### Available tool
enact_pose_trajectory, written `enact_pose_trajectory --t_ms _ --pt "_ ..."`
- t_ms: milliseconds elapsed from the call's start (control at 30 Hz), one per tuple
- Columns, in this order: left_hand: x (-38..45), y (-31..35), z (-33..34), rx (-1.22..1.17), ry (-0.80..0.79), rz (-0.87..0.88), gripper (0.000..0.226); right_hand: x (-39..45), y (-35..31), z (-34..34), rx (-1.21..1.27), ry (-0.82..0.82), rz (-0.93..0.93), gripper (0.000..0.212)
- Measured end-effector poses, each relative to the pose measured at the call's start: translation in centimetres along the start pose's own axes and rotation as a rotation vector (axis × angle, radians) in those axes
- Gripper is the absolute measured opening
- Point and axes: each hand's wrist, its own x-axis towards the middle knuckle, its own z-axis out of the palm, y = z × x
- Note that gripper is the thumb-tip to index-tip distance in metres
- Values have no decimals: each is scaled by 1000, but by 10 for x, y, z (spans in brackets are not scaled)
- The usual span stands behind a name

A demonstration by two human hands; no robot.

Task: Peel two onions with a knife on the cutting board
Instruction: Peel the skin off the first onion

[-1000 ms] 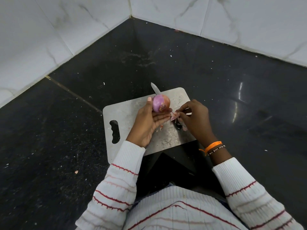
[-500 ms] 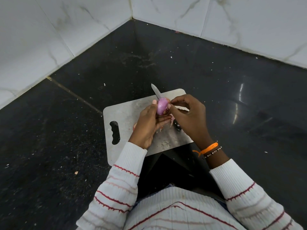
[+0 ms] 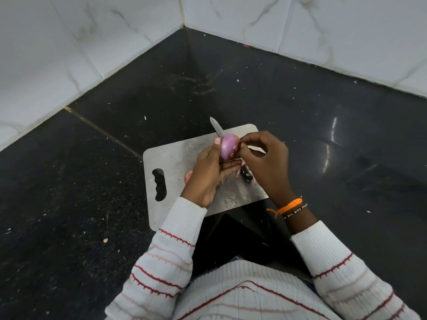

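Note:
My left hand (image 3: 209, 173) holds a purple, partly peeled onion (image 3: 228, 146) above the steel cutting board (image 3: 171, 158). My right hand (image 3: 265, 162) pinches a strip of skin at the onion's right side. The knife lies on the board under my hands: its blade tip (image 3: 216, 126) sticks out past the onion and its black handle (image 3: 246, 175) shows between my hands. A second onion (image 3: 188, 176) peeks out on the board, left of my left hand and mostly hidden. Bits of peel lie below the held onion.
The board lies on a black stone counter (image 3: 92, 192) in a corner of white marble wall tiles (image 3: 46, 54). Small crumbs dot the counter. The board's near edge hangs over the counter's front edge by my body.
My right hand rose from the board, where it left a piece of peel, back to the onion and now pinches skin at its right side. My left hand turned the onion slightly.

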Motion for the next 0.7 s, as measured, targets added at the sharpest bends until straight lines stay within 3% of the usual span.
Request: enact_pose_trajectory --t_ms 367,700 --pt "-4 0 3 -57 -14 9 40 -3 -2 2 123 18 112 10" --pt "-6 -2 5 -18 -3 3 41 -4 2 3 99 51 -20 10"
